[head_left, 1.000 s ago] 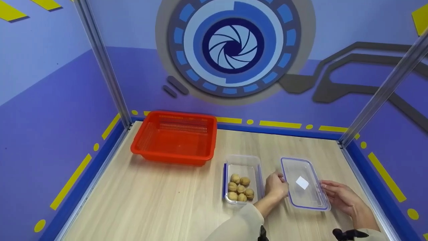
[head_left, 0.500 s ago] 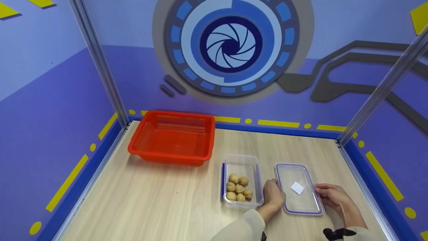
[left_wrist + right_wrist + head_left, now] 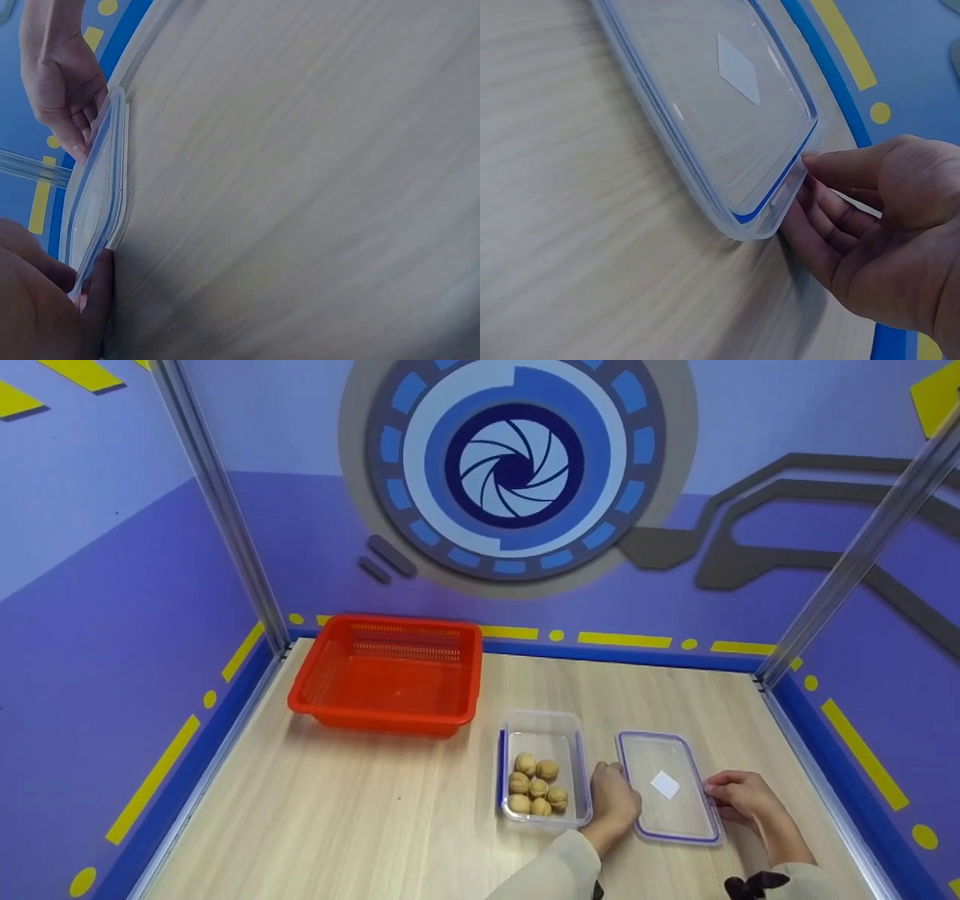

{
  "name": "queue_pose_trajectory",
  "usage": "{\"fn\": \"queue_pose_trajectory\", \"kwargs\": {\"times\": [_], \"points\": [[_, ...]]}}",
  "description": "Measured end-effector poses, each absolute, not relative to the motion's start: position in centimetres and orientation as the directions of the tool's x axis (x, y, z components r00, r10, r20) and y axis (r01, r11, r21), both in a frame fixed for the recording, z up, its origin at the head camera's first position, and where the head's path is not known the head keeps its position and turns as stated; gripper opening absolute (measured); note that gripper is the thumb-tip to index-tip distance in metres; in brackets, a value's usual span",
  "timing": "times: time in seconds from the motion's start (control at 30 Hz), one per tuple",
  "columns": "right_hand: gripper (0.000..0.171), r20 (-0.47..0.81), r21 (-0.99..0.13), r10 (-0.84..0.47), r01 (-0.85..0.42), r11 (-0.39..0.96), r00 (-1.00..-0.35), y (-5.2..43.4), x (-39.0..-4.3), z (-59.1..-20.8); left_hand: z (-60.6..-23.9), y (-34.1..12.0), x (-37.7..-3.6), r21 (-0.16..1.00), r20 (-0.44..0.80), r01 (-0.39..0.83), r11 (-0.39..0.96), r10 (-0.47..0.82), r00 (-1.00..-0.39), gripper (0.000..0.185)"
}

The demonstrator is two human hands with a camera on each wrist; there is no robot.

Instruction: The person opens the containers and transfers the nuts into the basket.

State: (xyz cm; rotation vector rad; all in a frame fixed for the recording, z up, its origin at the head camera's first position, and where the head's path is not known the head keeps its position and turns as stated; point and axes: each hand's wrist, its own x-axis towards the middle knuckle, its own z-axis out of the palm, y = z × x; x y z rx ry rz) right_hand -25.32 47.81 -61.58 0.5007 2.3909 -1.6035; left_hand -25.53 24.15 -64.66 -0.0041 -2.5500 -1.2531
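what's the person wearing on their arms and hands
Both hands are bare: no gloves or rings show on the left hand or the right hand. Each forearm is covered by a pale cream long sleeve. A black strap or mount sits at the right wrist, with another dark bit at the left sleeve's edge.

Clear blue-rimmed lid [image 3: 667,787]; red basket [image 3: 390,675]; tan walnuts [image 3: 537,790]

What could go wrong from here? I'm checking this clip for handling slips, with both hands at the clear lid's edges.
The lid is thin and slick, and the left hand and right hand touch only its edges with fingertips, so it may slide or drop. The open container of walnuts sits right beside the left hand; a bump could scatter them.
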Motion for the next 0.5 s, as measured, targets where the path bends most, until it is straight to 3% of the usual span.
{"fn": "queue_pose_trajectory", "kwargs": {"times": [0.5], "points": [[0.017, -0.378, -0.835, 0.182, 0.42, 0.357, -0.907, 47.93, -25.31, -61.52, -64.83, 24.32, -25.67, 0.764, 0.255, 0.126, 0.633, -0.117, -0.96, 0.023]]}}
